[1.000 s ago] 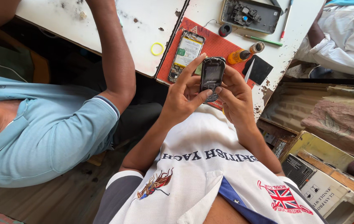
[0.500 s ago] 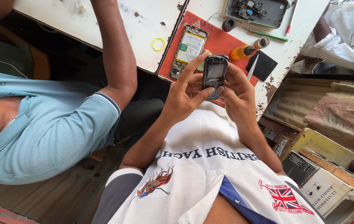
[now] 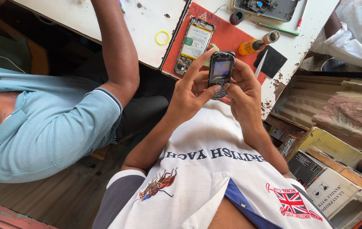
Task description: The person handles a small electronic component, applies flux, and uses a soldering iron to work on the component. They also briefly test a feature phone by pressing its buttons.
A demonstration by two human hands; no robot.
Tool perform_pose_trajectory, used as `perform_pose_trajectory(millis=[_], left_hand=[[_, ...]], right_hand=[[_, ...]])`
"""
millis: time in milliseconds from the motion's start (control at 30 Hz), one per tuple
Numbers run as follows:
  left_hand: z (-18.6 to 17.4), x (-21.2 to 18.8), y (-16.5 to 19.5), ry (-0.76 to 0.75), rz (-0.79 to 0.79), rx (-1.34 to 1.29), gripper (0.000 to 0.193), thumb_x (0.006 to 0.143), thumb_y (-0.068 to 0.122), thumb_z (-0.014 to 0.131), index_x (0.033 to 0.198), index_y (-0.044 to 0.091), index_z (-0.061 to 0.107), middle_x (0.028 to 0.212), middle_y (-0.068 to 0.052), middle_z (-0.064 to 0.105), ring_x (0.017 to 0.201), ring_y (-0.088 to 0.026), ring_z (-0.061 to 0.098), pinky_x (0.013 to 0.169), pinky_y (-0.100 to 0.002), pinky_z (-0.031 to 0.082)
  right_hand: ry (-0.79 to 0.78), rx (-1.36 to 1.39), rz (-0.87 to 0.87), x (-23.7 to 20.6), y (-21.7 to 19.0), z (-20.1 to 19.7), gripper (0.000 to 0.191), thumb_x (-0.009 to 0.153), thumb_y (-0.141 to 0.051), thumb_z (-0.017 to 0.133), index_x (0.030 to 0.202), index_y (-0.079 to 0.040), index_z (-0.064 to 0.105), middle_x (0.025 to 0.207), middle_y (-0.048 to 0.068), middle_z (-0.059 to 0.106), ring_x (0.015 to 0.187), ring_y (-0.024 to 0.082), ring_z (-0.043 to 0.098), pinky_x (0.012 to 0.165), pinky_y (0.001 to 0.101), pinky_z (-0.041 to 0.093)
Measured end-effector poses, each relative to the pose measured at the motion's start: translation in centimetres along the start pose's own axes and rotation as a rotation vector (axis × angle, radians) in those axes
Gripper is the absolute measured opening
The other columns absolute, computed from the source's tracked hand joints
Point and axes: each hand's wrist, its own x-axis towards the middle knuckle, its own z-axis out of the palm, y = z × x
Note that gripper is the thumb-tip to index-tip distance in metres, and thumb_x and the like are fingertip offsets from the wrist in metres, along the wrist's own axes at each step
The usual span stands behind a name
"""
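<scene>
While both thumbs press on its keypad, the phone (image 3: 220, 71) stands upright between the two hands, screen lit, above the table's near edge. Left hand (image 3: 189, 91): fingers curled around the phone's left side, forefinger stretched up along that edge. Right hand (image 3: 244, 91): fingers wrapped behind the right side. Just behind the phone lies a red mat (image 3: 227, 36) bearing an opened handset (image 3: 194, 44). An orange bottle (image 3: 257, 43), a black pad (image 3: 273, 60) and a yellow ring (image 3: 162, 37) rest on the white table (image 3: 104, 21). A neighbour's arm (image 3: 117, 51) reaches over the table at left.
</scene>
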Motion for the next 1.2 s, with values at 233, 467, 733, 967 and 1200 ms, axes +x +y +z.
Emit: perform_pose_trajectory(millis=[233,467,733,967,1200], left_hand=[[-0.7,-0.1,-0.2,0.005,-0.016,0.023,0.081,0.103,-0.006,0.070,0.167,0.016,0.025,0.131,-0.017,0.072,0.120,-0.016,0.071,0.105,-0.033,0.063],[-3.4,-0.6,-1.5,-0.100,-0.131,-0.026,0.101,0.090,-0.018,0.060,0.169,0.021,0.012,0.142,-0.016,0.062,0.125,-0.018,0.069,0.101,-0.030,0.061],[-4.0,-0.6,-2.1,-0.137,-0.143,-0.049,0.104,0.088,-0.019,0.056,0.170,0.023,0.008,0.144,-0.015,0.060,0.129,-0.019,0.067,0.096,-0.028,0.058],[-4.5,-0.5,-3.0,-0.116,-0.159,-0.133,0.105,0.089,-0.022,0.055,0.171,0.022,0.008,0.142,-0.014,0.058,0.130,-0.019,0.065,0.106,-0.031,0.058],[-5.8,-0.6,-3.1,-0.156,-0.149,-0.116,0.109,0.084,-0.023,0.051,0.171,0.023,0.005,0.146,-0.014,0.056,0.131,-0.021,0.063,0.102,-0.030,0.057]], right_hand=[[-0.004,-0.008,0.006,0.2,0.7,0.3,0.058,0.093,0.016,0.050,0.150,0.009,0.043,0.144,0.017,0.058,0.131,0.021,0.061,0.111,0.0344,0.053],[-0.037,-0.051,-0.012,0.4,2.9,0.2,0.075,0.093,0.018,0.045,0.164,-0.002,0.029,0.141,0.017,0.060,0.132,0.022,0.062,0.115,0.0377,0.055],[-0.034,-0.077,-0.001,0.7,3.4,0.1,0.082,0.091,0.020,0.044,0.167,-0.006,0.026,0.139,0.015,0.061,0.130,0.022,0.064,0.112,0.0389,0.059],[-0.020,-0.119,0.013,1.1,4.3,0.2,0.081,0.093,0.021,0.045,0.167,-0.006,0.026,0.141,0.014,0.059,0.131,0.021,0.062,0.110,0.0361,0.057],[-0.040,-0.103,0.016,1.4,5.1,0.6,0.083,0.093,0.021,0.045,0.168,-0.007,0.025,0.141,0.014,0.060,0.132,0.022,0.063,0.112,0.0365,0.057]])
